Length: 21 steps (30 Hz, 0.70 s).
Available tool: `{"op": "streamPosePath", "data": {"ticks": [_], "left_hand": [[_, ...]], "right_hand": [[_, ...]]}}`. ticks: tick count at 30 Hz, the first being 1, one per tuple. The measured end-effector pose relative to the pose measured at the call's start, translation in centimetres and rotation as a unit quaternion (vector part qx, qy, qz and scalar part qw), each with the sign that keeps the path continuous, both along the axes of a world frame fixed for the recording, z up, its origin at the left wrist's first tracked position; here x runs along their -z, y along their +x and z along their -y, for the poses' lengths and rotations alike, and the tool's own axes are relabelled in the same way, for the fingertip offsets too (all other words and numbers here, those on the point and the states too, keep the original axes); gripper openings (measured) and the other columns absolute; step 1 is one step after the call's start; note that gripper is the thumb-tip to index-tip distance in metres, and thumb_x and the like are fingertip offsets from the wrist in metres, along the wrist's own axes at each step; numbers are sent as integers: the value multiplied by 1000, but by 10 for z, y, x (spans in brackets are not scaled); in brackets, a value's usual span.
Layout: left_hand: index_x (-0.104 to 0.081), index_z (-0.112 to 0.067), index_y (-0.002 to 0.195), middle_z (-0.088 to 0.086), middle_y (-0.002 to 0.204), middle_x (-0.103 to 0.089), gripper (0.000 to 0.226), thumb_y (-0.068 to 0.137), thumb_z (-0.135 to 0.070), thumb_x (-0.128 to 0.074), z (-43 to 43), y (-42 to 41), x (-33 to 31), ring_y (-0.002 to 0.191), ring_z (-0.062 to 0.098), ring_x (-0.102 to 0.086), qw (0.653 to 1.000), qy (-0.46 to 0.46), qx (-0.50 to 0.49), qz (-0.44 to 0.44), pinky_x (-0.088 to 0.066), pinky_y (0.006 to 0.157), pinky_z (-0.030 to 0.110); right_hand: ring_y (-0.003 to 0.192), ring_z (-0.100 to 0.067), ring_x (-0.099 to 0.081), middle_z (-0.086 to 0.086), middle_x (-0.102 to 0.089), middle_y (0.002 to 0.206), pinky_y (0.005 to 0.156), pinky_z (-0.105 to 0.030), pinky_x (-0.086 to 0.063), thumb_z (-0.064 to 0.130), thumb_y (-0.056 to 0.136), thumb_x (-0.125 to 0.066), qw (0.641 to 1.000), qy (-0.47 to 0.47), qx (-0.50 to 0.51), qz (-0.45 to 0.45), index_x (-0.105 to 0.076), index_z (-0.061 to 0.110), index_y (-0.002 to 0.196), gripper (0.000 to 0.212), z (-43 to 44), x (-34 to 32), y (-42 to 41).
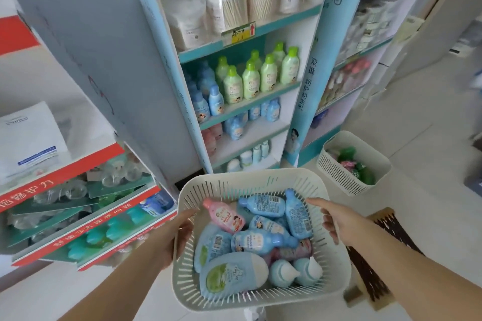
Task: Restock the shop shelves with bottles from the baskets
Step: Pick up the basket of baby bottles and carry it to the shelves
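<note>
I hold a white slotted basket (260, 180) in front of me, above the floor. My left hand (180, 232) grips its left rim and my right hand (331, 219) grips its right rim. Inside lie several blue bottles (260, 241), one pink bottle (225, 215) and a large oval blue bottle (232, 276). Ahead stands the teal-edged shelf unit (242, 109) with green-capped bottles (250, 81) and blue bottles (216, 99) on its middle shelf. Lower shelves hold more blue, pink and white bottles.
A second white basket (341, 172) with green and pink items sits on the floor at the right. A red-and-white display rack (78, 206) with packaged goods juts out at the left. A dark slatted crate (383, 242) lies under my right forearm. More shelves run along the right.
</note>
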<state>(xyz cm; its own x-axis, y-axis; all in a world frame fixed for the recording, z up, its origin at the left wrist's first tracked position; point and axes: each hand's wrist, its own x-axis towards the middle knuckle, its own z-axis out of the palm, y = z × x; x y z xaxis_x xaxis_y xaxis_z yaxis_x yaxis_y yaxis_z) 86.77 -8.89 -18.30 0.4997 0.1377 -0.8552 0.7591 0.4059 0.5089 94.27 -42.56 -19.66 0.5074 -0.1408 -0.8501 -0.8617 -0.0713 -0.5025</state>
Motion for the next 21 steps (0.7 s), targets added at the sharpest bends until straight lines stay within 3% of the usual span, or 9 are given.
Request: {"op": "streamPosePath", "data": {"ticks": [4, 11, 17, 21], "left_hand": [[-56, -7, 66, 5, 50, -59, 28, 68, -25, -76, 2, 38, 12, 34, 14, -54, 1000, -13, -24, -7, -45, 36, 17], [-54, -7, 65, 6, 51, -59, 28, 73, -26, -72, 18, 87, 16, 37, 14, -55, 997, -37, -61, -6, -48, 39, 18], [-55, -9, 64, 5, 51, -58, 33, 60, -33, -78, 34, 108, 24, 39, 14, -54, 991, -22, -127, -19, -48, 42, 18], [-52, -8, 58, 4, 45, -56, 35, 73, -33, -73, 55, 111, 23, 33, 15, -52, 984, -25, -177, -23, -46, 37, 16]], "right_hand": [[52, -15, -32, -2, -38, 56, 52, -28, -24, 41, 72, -75, 1000, 5, 19, -13, -47, 13, 70, 40, 3, 7, 43], [53, -16, -35, -3, -41, 57, 55, -30, -27, 43, 73, -72, 1000, -6, 20, -8, -46, 15, 67, 38, 13, 12, 115], [51, -16, -36, -2, -40, 54, 53, -29, -25, 42, 75, -70, 999, -8, -42, -23, -44, 15, 65, 39, 17, 21, 173], [51, -17, -34, -2, -38, 55, 52, -29, -24, 43, 76, -68, 995, 4, -95, -32, -42, 16, 65, 40, 17, 28, 208]]}}
